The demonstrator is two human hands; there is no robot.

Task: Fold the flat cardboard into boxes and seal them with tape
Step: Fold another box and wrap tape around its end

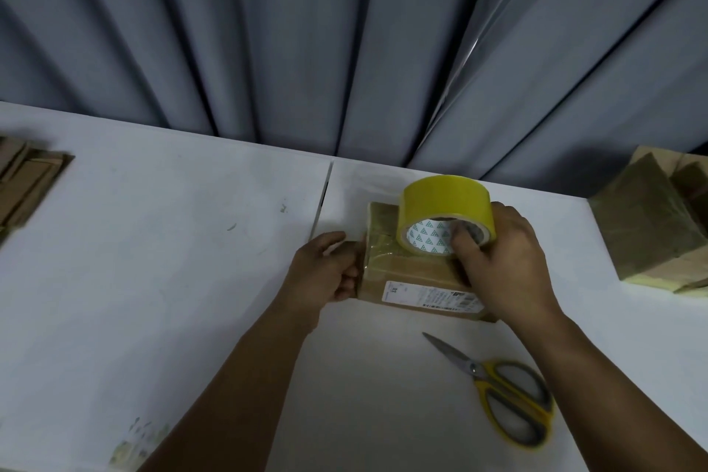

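On white table [191, 241], left hand [325, 272] clasps box [413, 272], right hand [505, 264] clasps tape roll [440, 199].

- Your white table [153, 241] is bearing a taped box [406, 280].
- Scissors [498, 387] are lying near it.
- Flat cardboard [27, 180] is sitting left, finished boxes [651, 226] right.

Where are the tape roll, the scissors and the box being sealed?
tape roll [440, 199], head view, yellow outer band.
scissors [484, 379], head view, yellow neck beside pivot.
box [410, 272], head view, top face.
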